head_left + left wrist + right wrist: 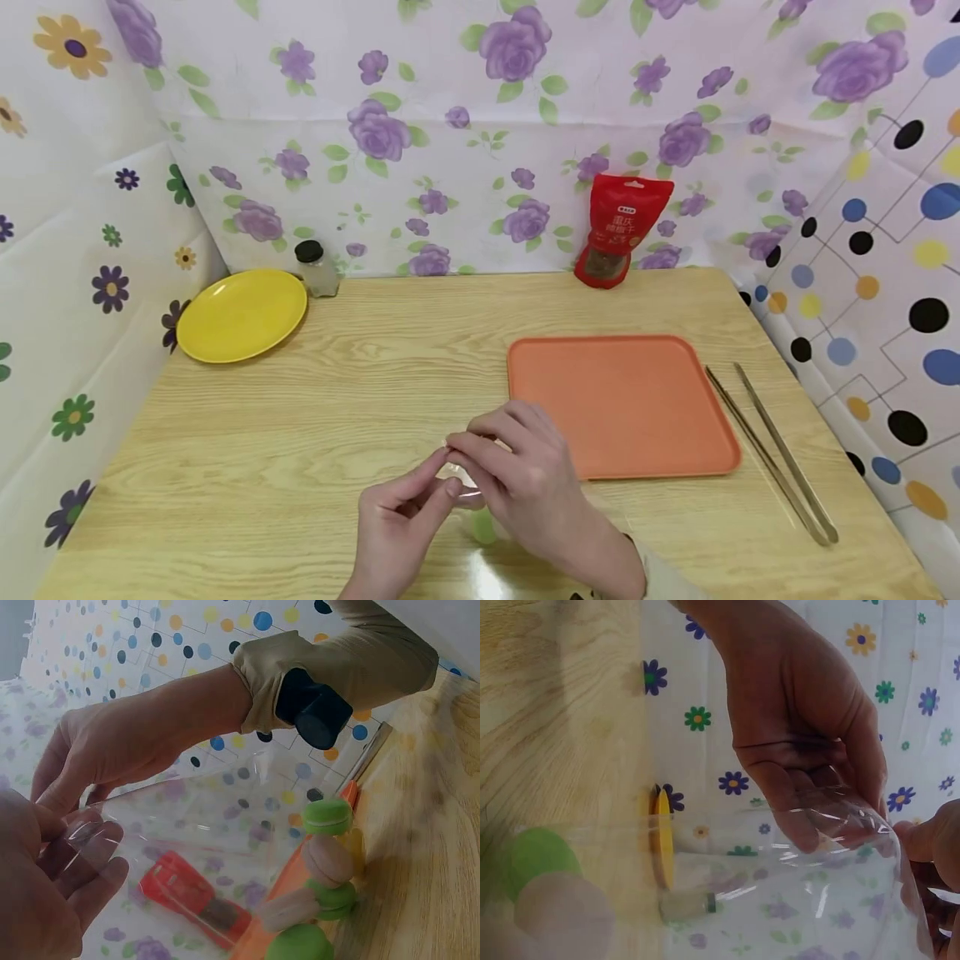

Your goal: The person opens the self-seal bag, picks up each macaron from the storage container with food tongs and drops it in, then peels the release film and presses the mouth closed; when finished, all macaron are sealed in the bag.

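Observation:
Both hands meet over the front middle of the table at the top edge of a clear plastic bag (202, 806). My left hand (393, 521) pinches the edge between thumb and fingers. From the other side, my right hand (528, 483) grips it, fingers curled down. Down the film, green macarons (328, 816) and pale pink macarons (328, 861) are piled together, seemingly inside the bag. In the head view the hands hide most of the bag; a blurred green macaron (483, 527) shows beneath them.
An orange tray (622, 408) lies just beyond the right hand, with metal tongs (783, 458) at its right. A red pouch (622, 229) stands at the back wall. Back left are a yellow plate (243, 317) and a black-capped jar (318, 271). Patterned cloth walls surround the table.

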Demonstrator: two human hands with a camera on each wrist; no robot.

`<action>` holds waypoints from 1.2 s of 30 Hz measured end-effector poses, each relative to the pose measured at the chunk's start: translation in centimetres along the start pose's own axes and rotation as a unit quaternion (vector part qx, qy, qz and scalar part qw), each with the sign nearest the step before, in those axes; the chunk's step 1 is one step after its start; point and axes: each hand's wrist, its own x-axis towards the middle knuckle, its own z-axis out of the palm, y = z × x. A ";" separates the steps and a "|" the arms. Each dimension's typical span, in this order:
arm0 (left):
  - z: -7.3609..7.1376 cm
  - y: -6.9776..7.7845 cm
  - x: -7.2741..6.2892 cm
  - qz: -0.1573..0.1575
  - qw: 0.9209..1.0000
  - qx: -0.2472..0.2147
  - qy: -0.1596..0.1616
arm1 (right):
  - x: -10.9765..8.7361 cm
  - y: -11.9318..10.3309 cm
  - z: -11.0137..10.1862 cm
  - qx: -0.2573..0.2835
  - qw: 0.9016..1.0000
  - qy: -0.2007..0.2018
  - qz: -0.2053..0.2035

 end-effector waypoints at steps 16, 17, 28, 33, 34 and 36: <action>0.2 -0.4 0.4 0.056 0.996 -0.018 -0.067 | 0.4 0.9 -0.6 0.062 0.998 0.019 -0.016; 0.2 -0.4 0.5 0.055 0.996 -0.012 -0.065 | 0.3 1.0 -0.6 0.079 0.997 0.021 -0.003; 0.0 -0.7 0.3 0.074 0.996 -0.015 -0.041 | 0.7 2.5 -3.0 0.173 0.964 0.077 0.188; -0.3 -1.0 0.2 0.099 0.995 0.001 -0.023 | 0.9 3.6 -5.2 0.212 0.914 0.142 0.316; -0.4 -1.0 0.1 0.101 0.995 0.002 -0.021 | 0.9 3.9 -5.7 0.215 0.904 0.154 0.337; -0.5 -0.9 0.1 0.102 0.995 0.002 -0.017 | 1.0 4.6 -6.5 0.222 0.886 0.181 0.365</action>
